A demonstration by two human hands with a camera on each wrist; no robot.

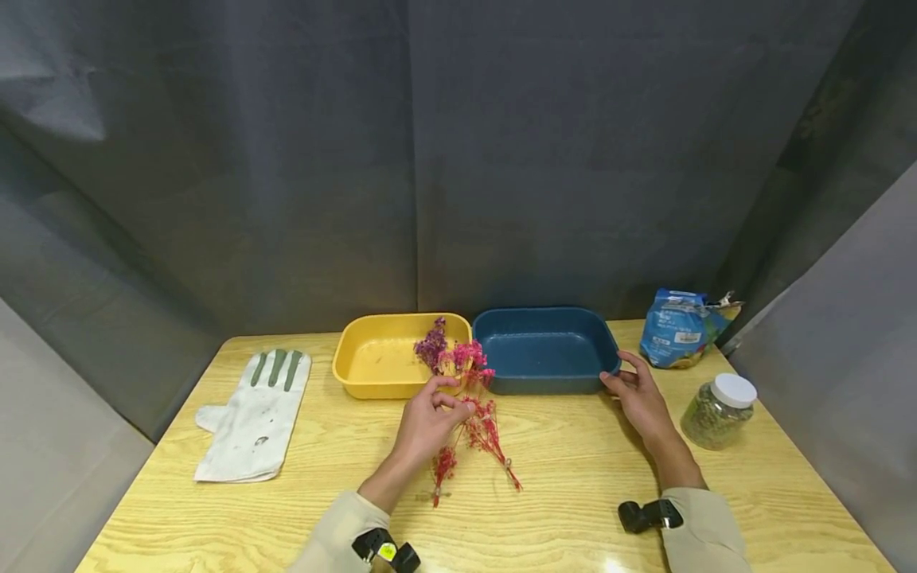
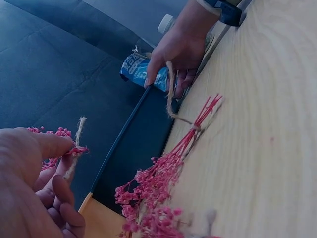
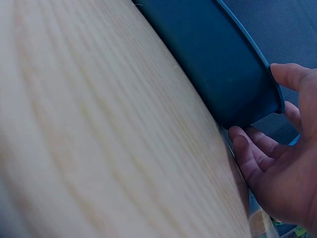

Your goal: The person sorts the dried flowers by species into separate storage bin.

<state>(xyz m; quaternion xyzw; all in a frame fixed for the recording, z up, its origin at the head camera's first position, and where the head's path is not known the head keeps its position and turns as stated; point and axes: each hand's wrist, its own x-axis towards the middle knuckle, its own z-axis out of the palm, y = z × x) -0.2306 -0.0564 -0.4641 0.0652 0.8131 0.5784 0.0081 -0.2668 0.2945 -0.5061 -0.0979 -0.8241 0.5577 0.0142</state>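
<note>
My left hand (image 1: 423, 426) pinches the tied stems of a small pink dried-flower bunch (image 2: 52, 133) between thumb and fingers; a twine end (image 2: 80, 130) sticks out there. Its blossoms overlap the yellow bin's near right corner in the head view. A red-pink bunch (image 1: 483, 434) bound with twine lies on the table beside the hand, with another red bunch (image 1: 444, 465) to its left. At the right end of the blue bin (image 1: 544, 387), my right hand (image 1: 637, 398) grips the corner, thumb at the rim (image 3: 257, 47) and fingers against the outer wall.
The yellow bin (image 1: 380, 391) stands left of the blue one, purple dried flowers (image 1: 431, 348) over its right side. A white glove (image 1: 258, 422) with green stripes lies far left. On the right are a blue bag (image 1: 673, 330) and a white-lidded jar (image 1: 716, 414).
</note>
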